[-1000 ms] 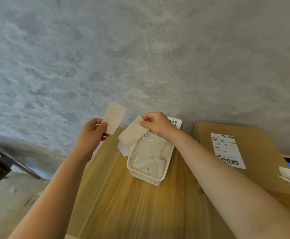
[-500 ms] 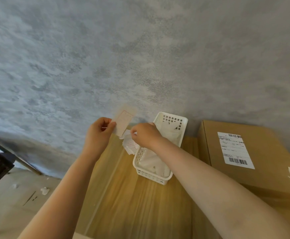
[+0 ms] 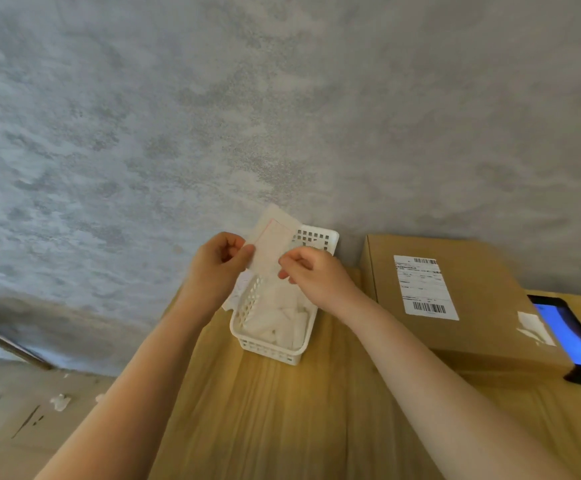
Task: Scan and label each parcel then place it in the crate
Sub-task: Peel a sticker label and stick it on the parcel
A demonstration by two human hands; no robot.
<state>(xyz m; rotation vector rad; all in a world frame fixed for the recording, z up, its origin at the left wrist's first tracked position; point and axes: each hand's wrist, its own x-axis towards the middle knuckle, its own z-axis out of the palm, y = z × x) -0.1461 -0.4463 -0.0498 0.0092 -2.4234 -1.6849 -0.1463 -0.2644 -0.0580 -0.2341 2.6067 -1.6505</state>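
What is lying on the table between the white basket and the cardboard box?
Nothing: in the head view only a bare strip of wooden table separates the white basket from the cardboard box, although the right forearm crosses above it.

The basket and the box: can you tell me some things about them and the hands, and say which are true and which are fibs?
1. Both hands hold one label above the basket. True; left hand, right hand.
2. The basket is black. False: it is white.
3. The box has a barcode sticker on top. True.
4. The screen lies left of the basket. False: it is right of the box.
5. The basket holds fruit. False: white paper pieces.
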